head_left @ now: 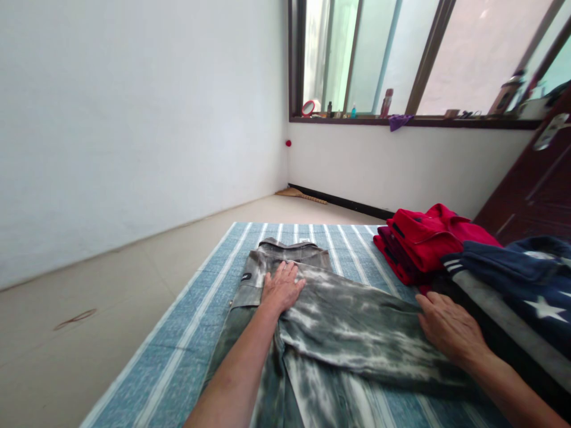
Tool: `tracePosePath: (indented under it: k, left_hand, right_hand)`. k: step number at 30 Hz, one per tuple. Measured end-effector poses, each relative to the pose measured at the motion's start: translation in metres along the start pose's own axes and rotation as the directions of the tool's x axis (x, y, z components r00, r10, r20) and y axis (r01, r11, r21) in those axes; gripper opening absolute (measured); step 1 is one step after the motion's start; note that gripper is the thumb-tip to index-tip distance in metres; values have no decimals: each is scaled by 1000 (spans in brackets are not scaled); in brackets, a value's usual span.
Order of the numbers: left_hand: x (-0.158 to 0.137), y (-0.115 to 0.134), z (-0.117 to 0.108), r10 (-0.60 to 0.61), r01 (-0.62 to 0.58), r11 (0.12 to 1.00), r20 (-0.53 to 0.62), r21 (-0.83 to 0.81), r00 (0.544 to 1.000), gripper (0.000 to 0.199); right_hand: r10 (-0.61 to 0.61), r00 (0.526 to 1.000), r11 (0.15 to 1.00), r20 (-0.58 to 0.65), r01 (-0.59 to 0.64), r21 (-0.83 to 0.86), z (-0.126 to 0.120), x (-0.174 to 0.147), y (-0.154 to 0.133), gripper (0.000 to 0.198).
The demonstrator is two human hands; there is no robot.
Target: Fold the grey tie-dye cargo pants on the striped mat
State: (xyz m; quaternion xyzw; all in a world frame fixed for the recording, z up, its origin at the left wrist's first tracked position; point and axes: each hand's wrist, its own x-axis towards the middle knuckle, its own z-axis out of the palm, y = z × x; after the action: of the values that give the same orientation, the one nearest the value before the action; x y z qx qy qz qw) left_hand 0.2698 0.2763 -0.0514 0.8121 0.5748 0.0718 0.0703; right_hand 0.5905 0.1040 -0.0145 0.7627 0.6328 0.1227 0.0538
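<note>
A grey-green tie-dye jacket (348, 321) lies on the striped bed cover, its collar at the far end. One sleeve stretches across to the right. My left hand (282, 288) rests flat on the jacket below the collar, fingers extended and slightly apart. At the sleeve's far edge is my right hand (450, 327), with its fingers bent over the cloth and closed on it; the fingertips are partly hidden. Close beyond my right hand sits a pile with a folded red garment (437, 235) and a navy garment with white stars (517, 273).
The blue and white striped cover (196, 321) ends at a left edge above the tiled floor (111, 297). A thin brown loop (75, 319) lies on that floor. Bottles and a small red-rimmed mirror (307, 108) stand on the windowsill. A dark door (530, 184) is at right.
</note>
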Motion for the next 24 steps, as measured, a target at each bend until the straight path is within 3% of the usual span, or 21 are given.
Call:
tracePosePath:
  k: [6,17,21,24]
  left_hand:
    - [-1,1,-3,-5,5,1000,-3,-13,1000,51]
    - [-2,1,-3,1,-2,999,-9,-36,1000,51]
    - [-2,1,-2,1,-2,999,-5,-40,1000,53]
    - [-2,2,-2,-4,4,999,1,-44,1000,54]
  right_hand:
    - [6,986,999,164,-11,31,16,17,8,36]
    - [9,949,994,315,-43,101,5,33,21,21]
    - [-22,949,989,315,-25,143,-12,32,25,20]
    - [-177,933,935,315,59,350,-40,22,26,18]
